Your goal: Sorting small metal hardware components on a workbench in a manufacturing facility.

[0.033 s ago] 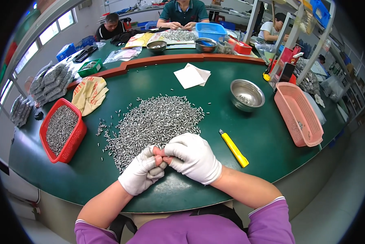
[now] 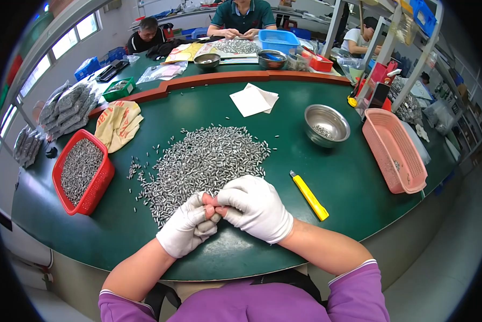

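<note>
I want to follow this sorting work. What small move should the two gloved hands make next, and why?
Probably the right hand reaches forward to the pile of small grey metal pins: both white-gloved hands meet at the pile's near edge, the left hand closed, and whether either holds a pin is hidden.

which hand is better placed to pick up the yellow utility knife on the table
Right. The yellow utility knife lies on the green table just right of the right hand, with nothing between them. The left hand sits farther away and would have to cross over the right one.
</note>
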Motion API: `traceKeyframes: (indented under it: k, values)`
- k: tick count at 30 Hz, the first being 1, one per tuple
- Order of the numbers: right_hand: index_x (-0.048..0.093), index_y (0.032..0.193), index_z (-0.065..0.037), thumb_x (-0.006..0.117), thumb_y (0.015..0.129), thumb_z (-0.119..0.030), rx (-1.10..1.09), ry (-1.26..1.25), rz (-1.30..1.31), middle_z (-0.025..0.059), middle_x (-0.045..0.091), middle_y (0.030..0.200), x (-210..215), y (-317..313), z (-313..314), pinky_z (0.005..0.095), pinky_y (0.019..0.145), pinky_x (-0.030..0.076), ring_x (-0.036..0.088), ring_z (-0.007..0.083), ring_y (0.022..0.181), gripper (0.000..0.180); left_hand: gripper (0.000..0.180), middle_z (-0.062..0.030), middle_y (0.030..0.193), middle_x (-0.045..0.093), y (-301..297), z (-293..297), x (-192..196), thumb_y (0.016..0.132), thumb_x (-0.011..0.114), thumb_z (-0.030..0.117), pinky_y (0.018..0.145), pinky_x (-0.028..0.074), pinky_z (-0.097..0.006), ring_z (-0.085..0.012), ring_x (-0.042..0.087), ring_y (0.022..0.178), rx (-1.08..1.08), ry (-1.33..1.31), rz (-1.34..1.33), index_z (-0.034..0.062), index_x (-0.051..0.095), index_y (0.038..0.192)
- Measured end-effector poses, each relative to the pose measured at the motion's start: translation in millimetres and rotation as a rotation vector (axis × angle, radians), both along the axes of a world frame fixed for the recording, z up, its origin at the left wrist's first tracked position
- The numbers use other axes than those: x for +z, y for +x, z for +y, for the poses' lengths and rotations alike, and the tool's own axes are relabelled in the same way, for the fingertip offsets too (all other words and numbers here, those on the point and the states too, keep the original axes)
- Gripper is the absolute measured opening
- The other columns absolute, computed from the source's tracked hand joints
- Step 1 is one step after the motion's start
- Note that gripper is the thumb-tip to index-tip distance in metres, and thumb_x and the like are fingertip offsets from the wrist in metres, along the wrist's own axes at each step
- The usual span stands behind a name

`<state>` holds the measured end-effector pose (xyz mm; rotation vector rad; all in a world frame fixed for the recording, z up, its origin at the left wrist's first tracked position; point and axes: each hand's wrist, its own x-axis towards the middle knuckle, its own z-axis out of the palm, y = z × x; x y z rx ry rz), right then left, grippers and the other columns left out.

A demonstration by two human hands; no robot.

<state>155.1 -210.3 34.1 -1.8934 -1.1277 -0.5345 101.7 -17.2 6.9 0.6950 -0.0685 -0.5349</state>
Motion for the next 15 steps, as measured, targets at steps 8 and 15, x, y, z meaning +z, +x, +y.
traceKeyframes:
  k: [8,15]
  values:
    - [0.066,0.091,-0.012,0.072,0.077,-0.019,0.001,-0.013,-0.009,0.0043,0.063,0.085,-3.0,0.6,-0.4,0.0374,0.069,0.051,0.062,0.0257,0.079,0.016,0.007,-0.0021,0.098,0.065,-1.1,-2.1,2.3,0.095,0.062,0.013,0.052,0.027,-0.02,-0.0045,0.032,0.054,0.005,-0.016,-0.035,0.0151,0.06,0.102]
    - [0.066,0.089,-0.012,0.072,0.077,-0.019,-0.004,-0.006,-0.015,0.0038,0.062,0.085,-1.5,-1.0,-1.4,0.0372,0.069,0.05,0.061,0.0253,0.078,0.015,0.007,-0.003,0.097,0.064,-2.5,-3.0,1.8,0.096,0.062,0.012,0.053,0.027,-0.02,-0.0051,0.033,0.055,0.011,-0.024,-0.035,0.0144,0.059,0.102]
